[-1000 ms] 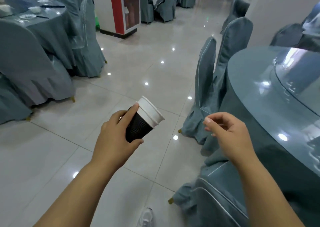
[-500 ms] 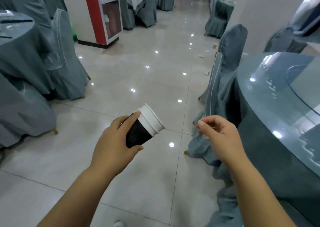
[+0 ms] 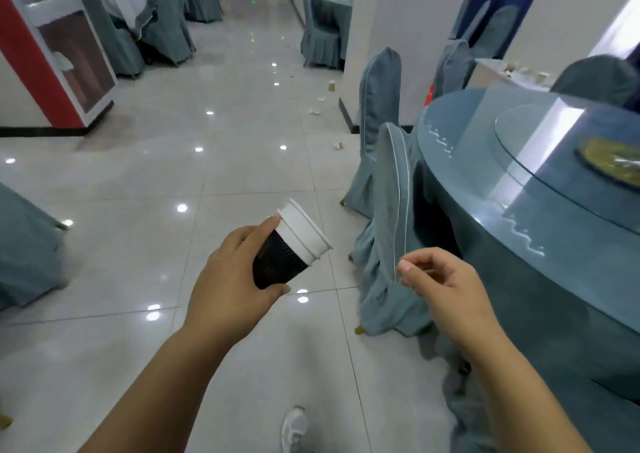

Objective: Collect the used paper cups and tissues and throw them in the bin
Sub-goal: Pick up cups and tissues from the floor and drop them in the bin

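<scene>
A dining hall with a glossy pale tiled floor [image 3: 138,175] is seen, ceiling lights mirrored in the tiles; a round table [image 3: 485,189] draped in blue-grey cloth fills the right side, and a glass turntable [image 3: 554,148] is set on its top; a red and white cabinet [image 3: 52,54] stands at the far left edge of the floor. Two covered chairs are drawn up to the table's left edge, the nearer chair [image 3: 391,245] touching the cloth and the farther chair [image 3: 379,92] just behind it.

The left hand [image 3: 232,279] is held out over the middle of the floor; its fingers and thumb are wrapped round the black ribbed body of a paper cup [image 3: 287,248], which is tilted with its white lid pointing up and to the right. The right hand [image 3: 446,286] is raised beside the nearer chair, near the table's edge; its fingers are loosely curled and nothing is held in it.

Several small cups [image 3: 331,86] are scattered on the far floor near the foot of the white wall; a white shoe [image 3: 293,428] is seen at the floor's near edge.
</scene>
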A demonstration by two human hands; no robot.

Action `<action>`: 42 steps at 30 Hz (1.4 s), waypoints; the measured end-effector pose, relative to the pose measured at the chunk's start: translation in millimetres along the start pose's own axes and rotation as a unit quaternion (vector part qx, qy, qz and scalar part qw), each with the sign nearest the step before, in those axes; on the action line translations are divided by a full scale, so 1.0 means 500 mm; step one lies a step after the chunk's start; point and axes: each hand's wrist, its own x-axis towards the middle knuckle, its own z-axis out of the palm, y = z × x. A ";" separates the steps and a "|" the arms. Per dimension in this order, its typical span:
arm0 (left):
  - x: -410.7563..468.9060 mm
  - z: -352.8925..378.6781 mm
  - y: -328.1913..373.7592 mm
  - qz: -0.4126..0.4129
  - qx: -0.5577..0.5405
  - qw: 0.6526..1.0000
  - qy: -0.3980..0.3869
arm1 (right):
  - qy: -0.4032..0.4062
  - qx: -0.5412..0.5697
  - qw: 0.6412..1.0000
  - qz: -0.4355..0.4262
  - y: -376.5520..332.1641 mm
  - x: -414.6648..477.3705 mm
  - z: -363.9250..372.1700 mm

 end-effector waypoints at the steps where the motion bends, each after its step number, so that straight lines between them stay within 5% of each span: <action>1: 0.042 0.002 -0.018 0.006 -0.001 1.000 -0.006 | 0.010 0.000 1.000 0.002 0.000 0.033 0.014; 10: 0.435 -0.022 -0.161 0.037 0.035 0.999 -0.015 | 0.013 -0.005 1.000 0.011 -0.044 0.405 0.193; 30: 1.250 -0.099 -0.511 0.023 -0.094 0.994 -0.045 | 0.052 -0.070 0.995 0.045 -0.187 1.113 0.564; 42: 1.741 0.057 -0.584 0.014 -0.126 0.985 -0.118 | 0.090 -0.081 0.987 0.109 -0.112 1.575 0.605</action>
